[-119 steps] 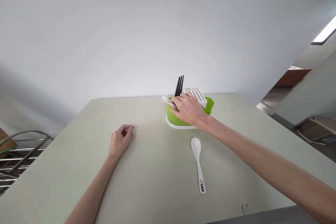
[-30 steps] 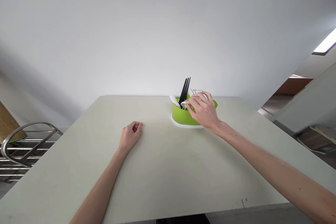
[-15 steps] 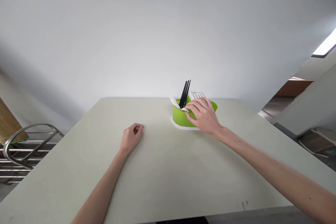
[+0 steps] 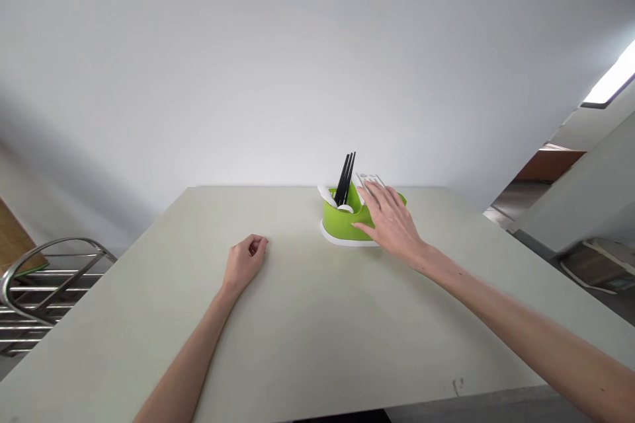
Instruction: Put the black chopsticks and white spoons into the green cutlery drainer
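Note:
A green cutlery holder [image 4: 335, 222] with a white base stands near the back of the table. Black chopsticks [image 4: 346, 177] rise from its left compartment. A white spoon [image 4: 326, 195] leans over the left rim there, and a second white spoon [image 4: 345, 209] shows only its rounded end at the front rim. My right hand [image 4: 391, 221] is in front of the holder's right half, fingers spread and nothing held; it hides that side. Whether it touches the holder I cannot tell. My left hand [image 4: 245, 262] rests on the table, fingers curled and apparently holding nothing.
The pale table [image 4: 297, 324] meets a white wall [image 4: 278, 79] at its back edge. A white slotted panel [image 4: 370, 179] stands at the holder's back right. To the left of the table is a metal rack [image 4: 54, 277].
My right hand has let go of the white spoon at the holder's front rim, spread its fingers and moved slightly right. The left hand stays where it was.

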